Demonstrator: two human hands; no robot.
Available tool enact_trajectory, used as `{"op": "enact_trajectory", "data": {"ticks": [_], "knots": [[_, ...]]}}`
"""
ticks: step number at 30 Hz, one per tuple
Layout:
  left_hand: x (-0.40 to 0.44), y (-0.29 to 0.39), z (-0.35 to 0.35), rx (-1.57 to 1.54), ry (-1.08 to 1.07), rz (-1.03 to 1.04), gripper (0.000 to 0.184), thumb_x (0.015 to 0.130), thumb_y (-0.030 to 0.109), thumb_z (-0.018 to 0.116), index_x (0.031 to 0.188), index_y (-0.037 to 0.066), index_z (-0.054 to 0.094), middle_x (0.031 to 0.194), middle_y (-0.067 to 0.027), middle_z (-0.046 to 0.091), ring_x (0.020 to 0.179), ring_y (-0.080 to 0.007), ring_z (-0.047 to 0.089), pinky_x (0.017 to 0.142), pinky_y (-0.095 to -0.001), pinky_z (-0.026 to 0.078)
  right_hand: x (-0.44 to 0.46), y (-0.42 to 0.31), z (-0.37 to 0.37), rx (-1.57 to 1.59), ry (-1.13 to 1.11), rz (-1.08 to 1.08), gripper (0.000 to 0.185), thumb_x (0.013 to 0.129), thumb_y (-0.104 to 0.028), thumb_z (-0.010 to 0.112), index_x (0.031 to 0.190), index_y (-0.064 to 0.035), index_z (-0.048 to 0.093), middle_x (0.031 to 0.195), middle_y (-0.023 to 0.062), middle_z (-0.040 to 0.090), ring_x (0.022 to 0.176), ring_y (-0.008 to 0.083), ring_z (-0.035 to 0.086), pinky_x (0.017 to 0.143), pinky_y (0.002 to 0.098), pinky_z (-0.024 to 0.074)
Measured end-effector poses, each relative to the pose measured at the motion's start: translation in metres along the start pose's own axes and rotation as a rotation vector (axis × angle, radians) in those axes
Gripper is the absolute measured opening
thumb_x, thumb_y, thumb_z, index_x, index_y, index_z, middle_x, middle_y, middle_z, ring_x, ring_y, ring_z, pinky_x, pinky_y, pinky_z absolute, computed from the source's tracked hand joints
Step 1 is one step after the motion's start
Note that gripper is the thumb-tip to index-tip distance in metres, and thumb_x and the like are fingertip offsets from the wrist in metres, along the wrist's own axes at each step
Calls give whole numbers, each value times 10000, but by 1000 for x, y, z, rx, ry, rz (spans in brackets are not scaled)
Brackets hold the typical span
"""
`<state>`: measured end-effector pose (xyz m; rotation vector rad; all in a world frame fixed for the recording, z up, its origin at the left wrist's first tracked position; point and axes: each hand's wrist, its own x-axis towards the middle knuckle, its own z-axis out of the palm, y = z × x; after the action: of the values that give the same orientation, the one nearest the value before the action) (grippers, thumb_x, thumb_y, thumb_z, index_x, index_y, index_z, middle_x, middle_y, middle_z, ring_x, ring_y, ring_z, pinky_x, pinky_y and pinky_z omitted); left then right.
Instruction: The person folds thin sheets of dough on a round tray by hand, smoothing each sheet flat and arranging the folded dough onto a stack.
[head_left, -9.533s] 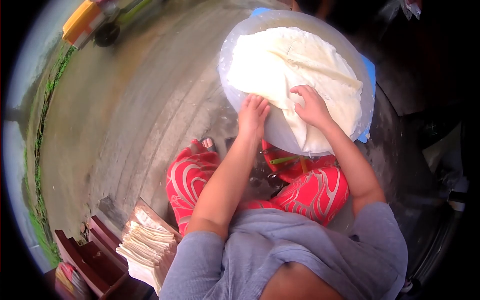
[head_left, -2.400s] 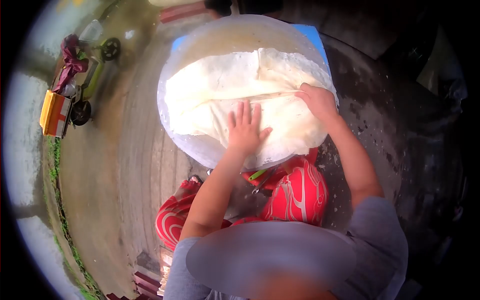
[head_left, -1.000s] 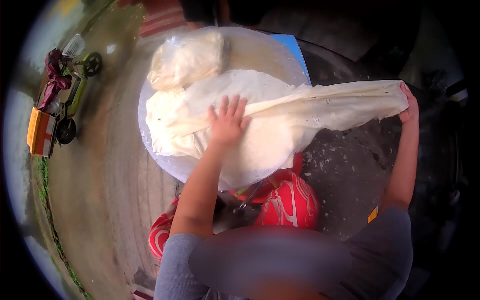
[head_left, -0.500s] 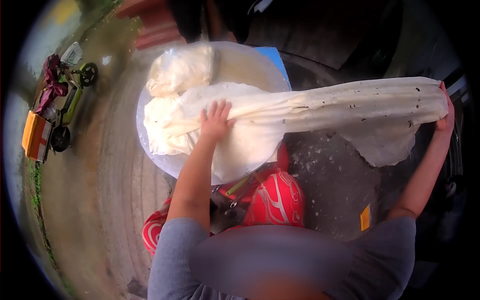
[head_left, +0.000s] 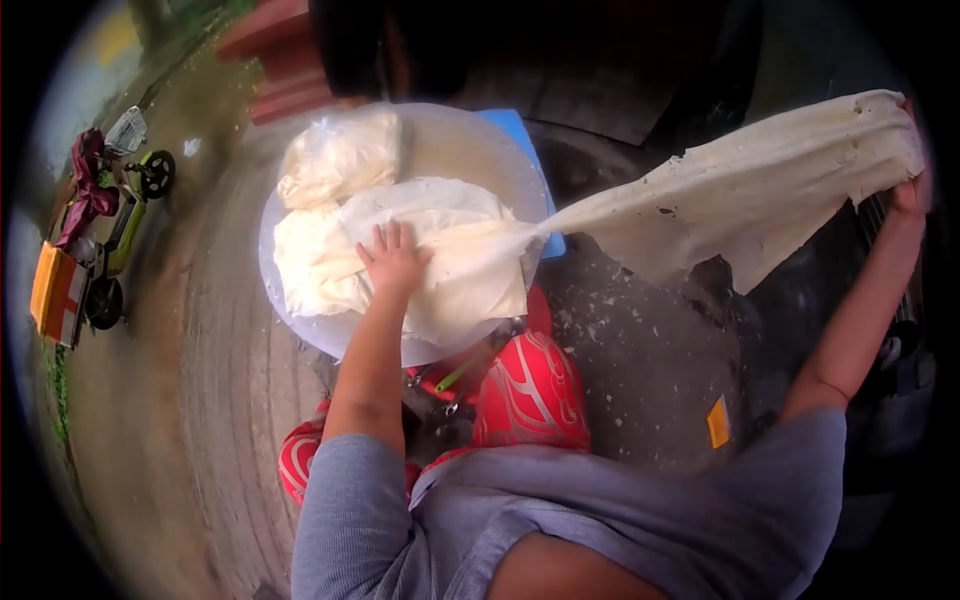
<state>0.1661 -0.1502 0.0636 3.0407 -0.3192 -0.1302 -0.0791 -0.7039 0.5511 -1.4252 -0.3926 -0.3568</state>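
A long cream cloth [head_left: 740,180], ragged-edged and dotted with small holes, stretches to the right from a folded cream pile [head_left: 460,275]. My left hand [head_left: 395,262] rests flat on the pile, fingers spread. At the far right my right hand [head_left: 915,185] grips the cloth's raised end, its fingers partly hidden behind it. Between the hands the cloth narrows to a twist near the pile's right side, then fans out. Underneath is a round whitish tray [head_left: 450,120]. On its far left part sits a cream bundle in clear plastic [head_left: 340,160].
A blue panel [head_left: 520,150] shows beside the tray. Red patterned fabric [head_left: 530,395] covers my legs below it. Pale scraps and a yellow piece [head_left: 717,422] lie on the dark floor. A green scooter [head_left: 125,225] stands at left. Dark-clothed legs [head_left: 345,50] appear beyond the tray.
My right hand has moved up and slightly outward, lifting the cloth's end. The stretched cloth now slopes upward and is pinched near the pile. My left hand stays on the pile.
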Motion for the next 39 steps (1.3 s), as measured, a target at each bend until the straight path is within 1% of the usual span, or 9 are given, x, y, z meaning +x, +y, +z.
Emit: {"op": "enact_trajectory", "data": {"ticks": [5,10,15,17,21,25,27,30,39], "knots": [[-23,15,-8,71,542,61,699,783,285,643,1380,64,353,1476,-167,248,1376,-357,180,1021,-610,182,43,6,134,-825,-140,-761,264,935,-149,479,1116,23,564,1094,147,604,967,194,589,861,299,477],[-142,98,-113,-664,800,752,382,712,58,646,1084,57,559,1039,-117,536,958,-317,499,830,-409,375,72,11,201,-867,-192,-990,253,912,-159,511,1037,44,596,1023,180,619,890,178,599,800,281,490],[-194,148,-118,-1630,-538,803,530,910,437,547,1269,52,481,1141,-91,562,1029,-189,542,859,-344,441,71,36,228,-690,-50,-926,241,911,-155,514,1026,40,595,1006,170,618,878,181,600,794,283,493],[-198,161,-128,-2419,-1449,289,779,846,643,454,1369,74,353,1288,-108,473,1175,-258,477,950,-416,408,73,42,233,-623,-27,-903,236,910,-154,515,1022,38,595,1000,166,618,873,182,600,791,284,494],[-213,164,-167,-2426,-1816,665,941,741,763,412,1421,129,263,1413,-107,343,1292,-308,368,1017,-491,346,77,40,240,-528,-5,-907,226,908,-150,517,1013,35,595,986,159,618,863,185,601,786,285,497],[-238,176,-175,-1990,-847,977,1175,686,459,785,1477,177,-37,1523,-150,-106,1406,-363,79,1070,-496,245,87,35,249,-442,19,-922,217,907,-147,520,1005,31,594,973,151,618,853,187,602,781,286,500],[-247,187,-180,-1297,-7,1111,1204,640,305,841,1472,100,-5,1513,-208,-57,1398,-396,79,1064,-493,243,92,32,254,-402,26,-931,212,906,-146,521,1001,30,594,966,147,618,848,189,602,778,287,501],[-240,197,-185,-1062,443,1121,1175,631,236,841,1464,47,35,1495,-257,-11,1381,-435,101,1063,-481,250,96,29,260,-342,24,-946,205,905,-143,523,994,27,594,956,141,618,841,190,602,774,288,503],[-209,209,-219,-1385,643,946,669,735,62,722,1332,94,421,1403,-176,349,1242,-385,401,969,-416,384,118,20,272,-204,32,-1000,184,902,-136,528,975,19,593,926,124,617,819,196,604,763,290,509]]}}
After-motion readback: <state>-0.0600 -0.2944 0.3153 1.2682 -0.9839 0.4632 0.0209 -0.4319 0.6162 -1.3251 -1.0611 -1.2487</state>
